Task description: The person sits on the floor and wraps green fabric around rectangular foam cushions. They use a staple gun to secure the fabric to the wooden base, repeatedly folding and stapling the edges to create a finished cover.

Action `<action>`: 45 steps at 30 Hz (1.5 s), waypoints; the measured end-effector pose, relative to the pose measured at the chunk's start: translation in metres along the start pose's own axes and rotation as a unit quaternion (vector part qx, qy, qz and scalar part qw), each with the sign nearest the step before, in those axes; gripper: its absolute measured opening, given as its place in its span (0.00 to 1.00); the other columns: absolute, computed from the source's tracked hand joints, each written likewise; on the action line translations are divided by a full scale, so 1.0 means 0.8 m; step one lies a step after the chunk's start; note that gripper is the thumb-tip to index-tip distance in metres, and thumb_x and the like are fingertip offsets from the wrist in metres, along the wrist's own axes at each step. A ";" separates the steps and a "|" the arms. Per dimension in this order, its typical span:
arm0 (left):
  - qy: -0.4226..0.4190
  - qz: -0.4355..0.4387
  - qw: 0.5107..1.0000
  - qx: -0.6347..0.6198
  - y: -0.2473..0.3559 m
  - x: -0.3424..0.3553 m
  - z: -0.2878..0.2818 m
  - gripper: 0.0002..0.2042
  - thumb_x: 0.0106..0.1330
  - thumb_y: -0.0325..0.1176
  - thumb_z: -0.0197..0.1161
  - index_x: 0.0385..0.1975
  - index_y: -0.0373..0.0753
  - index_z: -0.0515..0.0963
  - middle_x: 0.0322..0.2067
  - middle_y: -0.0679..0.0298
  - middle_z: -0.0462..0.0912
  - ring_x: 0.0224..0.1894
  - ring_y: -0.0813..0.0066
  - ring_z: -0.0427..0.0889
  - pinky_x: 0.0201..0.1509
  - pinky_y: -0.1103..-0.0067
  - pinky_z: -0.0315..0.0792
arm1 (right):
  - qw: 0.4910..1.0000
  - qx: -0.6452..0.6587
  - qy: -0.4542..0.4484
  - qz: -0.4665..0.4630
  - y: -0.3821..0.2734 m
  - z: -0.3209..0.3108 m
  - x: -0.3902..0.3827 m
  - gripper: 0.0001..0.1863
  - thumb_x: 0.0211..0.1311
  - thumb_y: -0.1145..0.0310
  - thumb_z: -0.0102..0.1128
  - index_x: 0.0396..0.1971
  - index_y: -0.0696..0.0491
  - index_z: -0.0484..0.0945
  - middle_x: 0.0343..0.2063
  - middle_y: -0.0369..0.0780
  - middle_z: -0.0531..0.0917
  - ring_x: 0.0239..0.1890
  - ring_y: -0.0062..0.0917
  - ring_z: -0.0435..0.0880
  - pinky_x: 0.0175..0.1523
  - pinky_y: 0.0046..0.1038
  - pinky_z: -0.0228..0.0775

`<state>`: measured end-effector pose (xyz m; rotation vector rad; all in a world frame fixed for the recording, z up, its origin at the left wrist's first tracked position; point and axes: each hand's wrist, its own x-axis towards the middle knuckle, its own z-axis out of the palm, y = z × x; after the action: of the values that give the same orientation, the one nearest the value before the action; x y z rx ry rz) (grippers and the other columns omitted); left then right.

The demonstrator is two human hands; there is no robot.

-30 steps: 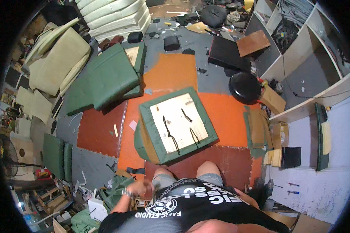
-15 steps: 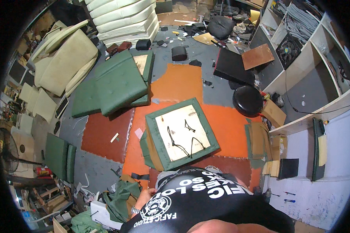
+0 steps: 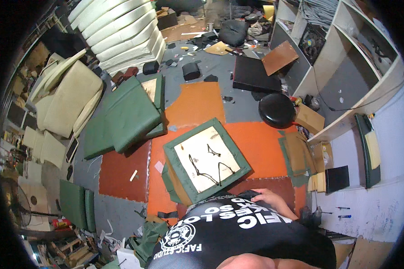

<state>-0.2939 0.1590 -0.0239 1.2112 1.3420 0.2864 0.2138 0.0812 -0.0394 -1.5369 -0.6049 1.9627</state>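
A square green upholstered panel (image 3: 238, 166) lies back side up on the floor just ahead of me, turned at an angle. Its cover is folded round the rim of a pale wooden board (image 3: 202, 148), and thin black lines run across the bare wood. My right hand (image 3: 274, 201) is at my waist, near the panel's close corner, with its fingers bent against the dark cloth of my clothes. What they pinch, if anything, is hidden. My left hand is out of sight beside my body. Brown and green sheet pieces (image 3: 178, 184) stick out under the panel's left edge.
Larger green padded panels (image 3: 121, 121) lie ahead on the left, with cream foam pieces (image 3: 67, 98) beyond. A round black stool (image 3: 277, 110) and open shelving (image 3: 354, 67) stand right. Orange and brown sheets (image 3: 265, 148) cover the floor. Crumpled green fabric (image 3: 150, 237) lies near left.
My left hand, visible at my left side before, has gone out of sight. My right hand has appeared at my waist. The view has shifted slightly; the panel lies as before.
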 end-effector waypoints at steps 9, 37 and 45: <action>0.002 0.028 0.998 0.054 0.030 0.109 -0.013 0.15 0.72 0.36 0.72 0.49 0.31 0.88 0.40 0.56 0.93 0.39 0.75 0.89 0.45 0.76 0.82 | 0.989 0.144 -0.030 -0.020 0.043 -0.014 -0.048 0.34 0.69 0.66 0.64 0.74 0.55 0.69 0.61 0.37 0.82 0.58 0.22 0.80 0.67 0.25 0.69; -0.190 0.028 0.916 0.352 -0.078 0.195 0.132 0.19 0.76 0.44 0.61 0.58 0.39 0.85 0.54 0.52 0.86 0.55 0.53 0.85 0.59 0.59 0.75 | 0.903 -0.375 0.210 -0.026 0.165 -0.031 0.118 0.37 0.68 0.45 0.65 0.67 0.58 0.77 0.59 0.54 0.85 0.60 0.48 0.85 0.66 0.44 0.77; -0.155 0.075 0.917 0.360 -0.195 0.149 0.193 0.19 0.77 0.45 0.59 0.58 0.41 0.85 0.58 0.53 0.83 0.59 0.49 0.81 0.63 0.55 0.72 | 0.833 -0.528 0.147 0.072 0.315 -0.066 -0.002 0.31 0.69 0.47 0.59 0.54 0.61 0.86 0.54 0.58 0.85 0.59 0.53 0.84 0.64 0.48 0.76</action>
<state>-0.2013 0.1080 -0.2501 1.8861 1.0962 -0.3237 0.2260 -0.1048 -0.2166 -2.5044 -1.6385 1.4231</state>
